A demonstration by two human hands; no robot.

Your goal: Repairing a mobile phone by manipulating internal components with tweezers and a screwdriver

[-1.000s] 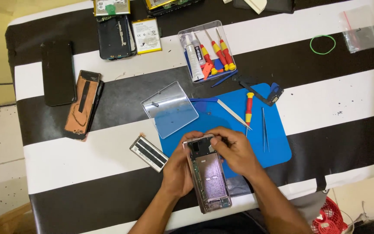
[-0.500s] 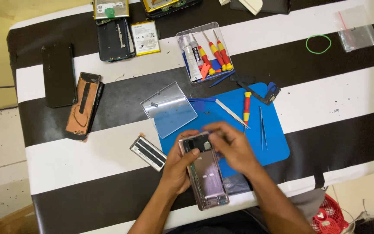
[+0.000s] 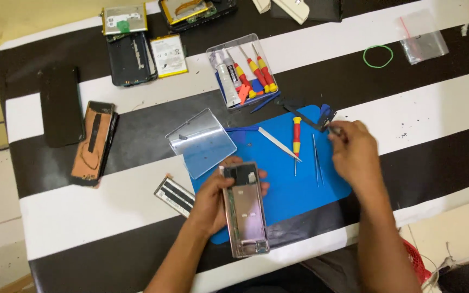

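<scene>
The right hand (image 3: 354, 154) has left the opened phone (image 3: 245, 209) and now pinches a small black tool (image 3: 329, 126) at the blue mat's (image 3: 310, 190) far corner — the left hand (image 3: 213, 198) stays clamped on the phone, steadying it on the table (image 3: 109, 217).

Glossy metal phone frame (image 3: 244, 209); matt blue mat (image 3: 305, 190).

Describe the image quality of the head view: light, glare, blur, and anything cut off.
Head view: soft, even light with faint shadows under the left hand and right hand; mild glare on the clear plastic lid and on the opened phone; the centre is sharp, though the right hand's fingertips look slightly blurred; devices along the striped table's top edge are cropped.
</scene>
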